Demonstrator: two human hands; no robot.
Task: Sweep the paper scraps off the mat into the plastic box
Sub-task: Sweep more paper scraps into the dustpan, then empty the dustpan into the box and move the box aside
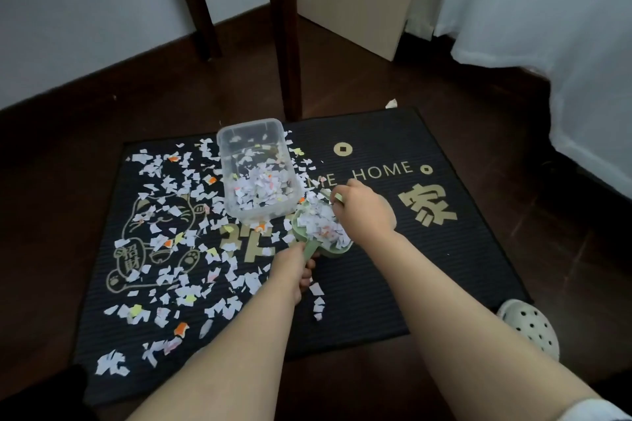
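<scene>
The black mat carries gold lettering: "ME HOME" just beyond the right hand, with the start of the line hidden, and a large "家" to that hand's right. Well left of the left hand, a lucky-cat outline holds a plaque that seems to read "招财".

A clear plastic box stands on the mat, just beyond and left of both hands, and holds a heap of white scraps piled at its near end. The left hand's fingers curl round the handle of a green dustpan heaped with scraps. The right hand pinches a green brush over the pan's far edge; only the brush's tip shows. Loose paper scraps cover the mat left of the left hand
</scene>
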